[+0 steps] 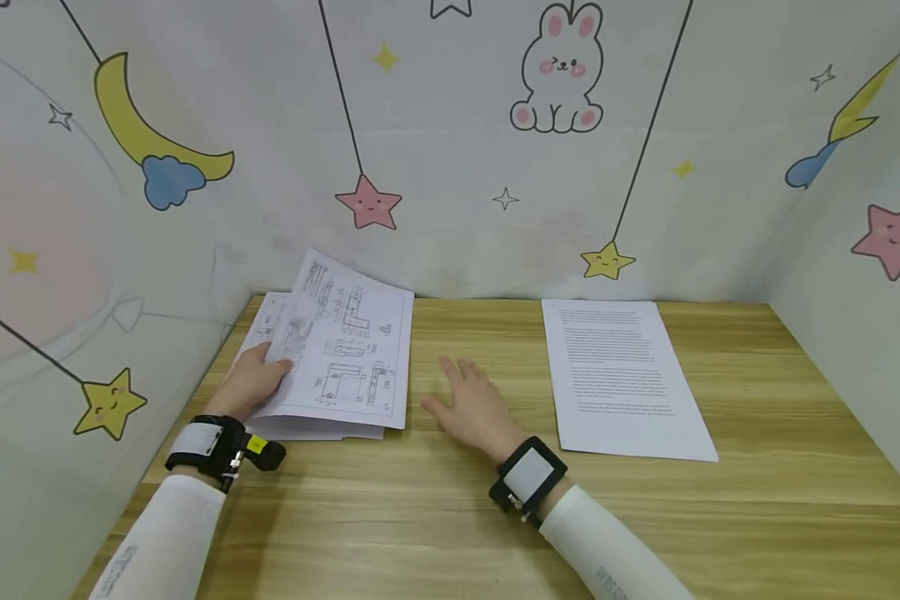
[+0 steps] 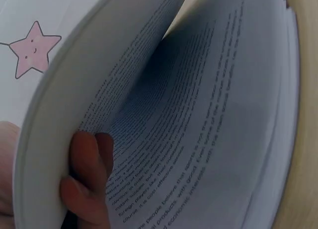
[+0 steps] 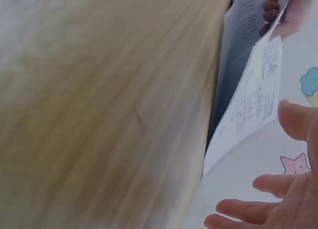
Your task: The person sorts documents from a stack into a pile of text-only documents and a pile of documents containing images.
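Note:
My left hand (image 1: 251,379) pinches the left edge of a sheet with technical drawings (image 1: 360,358), its thumb on top and fingers curled underneath. That sheet is lifted and bowed over a stack of papers (image 1: 360,431) at the table's left. In the left wrist view the fingers (image 2: 84,159) show under the raised paper, and a page of printed text (image 2: 198,119) lies below it. To the right of the stack, my right hand (image 1: 476,408) hovers with fingers spread and nothing in it. The right wrist view shows the same right hand (image 3: 283,194) apart from the lifted sheet (image 3: 253,100).
A printed text sheet (image 1: 622,375) lies flat on the right part of the wooden table (image 1: 420,517). White cloth walls (image 1: 450,250) with cartoon stars, a moon and a rabbit close off the back and sides.

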### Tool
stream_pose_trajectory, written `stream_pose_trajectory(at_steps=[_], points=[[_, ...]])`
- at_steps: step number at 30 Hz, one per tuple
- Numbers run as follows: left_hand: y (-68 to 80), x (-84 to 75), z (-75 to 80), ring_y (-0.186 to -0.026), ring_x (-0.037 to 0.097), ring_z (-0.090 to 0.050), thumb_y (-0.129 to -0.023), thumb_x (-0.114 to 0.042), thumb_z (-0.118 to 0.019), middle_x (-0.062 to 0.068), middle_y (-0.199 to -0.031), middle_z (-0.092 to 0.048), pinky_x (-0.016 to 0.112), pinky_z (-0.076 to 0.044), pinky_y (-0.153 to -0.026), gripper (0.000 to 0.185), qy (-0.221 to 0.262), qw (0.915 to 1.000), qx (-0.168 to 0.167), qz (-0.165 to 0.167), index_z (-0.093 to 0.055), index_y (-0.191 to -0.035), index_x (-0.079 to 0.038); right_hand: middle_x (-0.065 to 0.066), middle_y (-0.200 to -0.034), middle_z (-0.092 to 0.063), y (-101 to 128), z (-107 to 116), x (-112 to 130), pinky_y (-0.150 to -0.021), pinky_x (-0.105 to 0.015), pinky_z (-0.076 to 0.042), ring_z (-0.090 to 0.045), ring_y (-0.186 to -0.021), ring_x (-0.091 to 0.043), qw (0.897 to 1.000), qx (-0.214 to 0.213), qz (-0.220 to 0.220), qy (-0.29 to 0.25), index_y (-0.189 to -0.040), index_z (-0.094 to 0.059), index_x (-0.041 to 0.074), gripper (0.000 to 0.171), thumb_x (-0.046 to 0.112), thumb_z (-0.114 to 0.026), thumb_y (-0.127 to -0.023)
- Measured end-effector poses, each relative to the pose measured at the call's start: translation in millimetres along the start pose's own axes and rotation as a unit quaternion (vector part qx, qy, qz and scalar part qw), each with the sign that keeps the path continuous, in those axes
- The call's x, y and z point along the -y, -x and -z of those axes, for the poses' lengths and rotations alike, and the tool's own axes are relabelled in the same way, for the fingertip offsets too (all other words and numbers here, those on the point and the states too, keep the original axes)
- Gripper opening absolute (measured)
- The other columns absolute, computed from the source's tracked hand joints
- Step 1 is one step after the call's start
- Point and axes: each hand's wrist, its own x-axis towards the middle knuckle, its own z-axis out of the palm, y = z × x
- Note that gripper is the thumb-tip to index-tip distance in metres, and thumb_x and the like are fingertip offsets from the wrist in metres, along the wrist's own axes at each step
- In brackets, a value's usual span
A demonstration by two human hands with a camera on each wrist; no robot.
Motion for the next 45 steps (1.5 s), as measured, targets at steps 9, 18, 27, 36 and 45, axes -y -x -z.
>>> stream_pose_trajectory(at_steps=[9, 18, 27, 36, 45], points=[[8.9, -20.8, -26.1, -0.125, 0.03, -0.048, -0.104, -0.019, -0.039, 0.024, -0.146, -0.046, 0.04, -0.044, -0.101, 0.056, 0.072, 0.9965, 0.02, -0.038, -0.026, -0.153, 0.003, -0.023, -0.158, -0.033, -11, 2, -8, -0.119, -0.051, -0.031, -0.034, -0.147, -0.037, 0.978, 0.019, -0.062, -0.197, -0.157, -0.02, 0.0, 0.079, 0.053, -0.041, -0.102], [22.6, -44.0, -46.1, -0.099, 0.019, -0.062, -0.106, -0.025, -0.04, 0.019, -0.131, -0.056, 0.025, -0.052, -0.075, 0.05, 0.109, 0.9911, 0.027, -0.071, -0.031, -0.151, -0.005, -0.017, -0.136, -0.06, -19, 8, -16, -0.102, -0.042, -0.047, -0.061, -0.121, -0.027, 0.892, 0.023, -0.154, -0.424, -0.157, -0.02, 0.008, 0.075, 0.043, -0.053, -0.1], [25.7, -55.5, -59.7, -0.087, 0.016, -0.068, -0.104, -0.033, -0.047, 0.018, -0.122, -0.064, 0.03, -0.057, -0.071, 0.051, 0.111, 0.9878, 0.063, -0.089, -0.036, -0.149, -0.012, -0.008, -0.126, -0.061, -16, 10, -25, -0.104, -0.039, -0.041, -0.056, -0.115, -0.022, 0.853, -0.046, -0.186, -0.485, -0.144, -0.043, 0.016, 0.042, 0.02, -0.05, -0.102], [17.3, -54.4, -58.4, -0.118, 0.031, -0.052, -0.102, -0.037, -0.052, 0.017, -0.137, -0.053, 0.039, -0.047, -0.094, 0.05, 0.08, 0.9877, -0.065, -0.118, -0.046, -0.144, -0.01, -0.007, -0.127, -0.058, -13, 17, -35, -0.106, -0.039, -0.038, -0.052, -0.115, -0.022, 0.849, -0.049, -0.203, -0.485, -0.143, -0.042, 0.017, 0.039, 0.02, -0.046, -0.104], [3.7, -52.5, -63.2, -0.14, 0.035, -0.043, -0.096, -0.065, -0.046, 0.018, -0.154, -0.041, 0.056, -0.03, -0.118, 0.087, 0.127, 0.9842, 0.09, -0.084, -0.009, -0.16, -0.02, -0.008, -0.125, -0.06, -6, 23, -46, -0.1, -0.037, -0.041, -0.055, -0.113, -0.022, 0.857, -0.048, -0.197, -0.473, -0.142, -0.045, 0.016, 0.038, 0.02, -0.048, -0.104]])
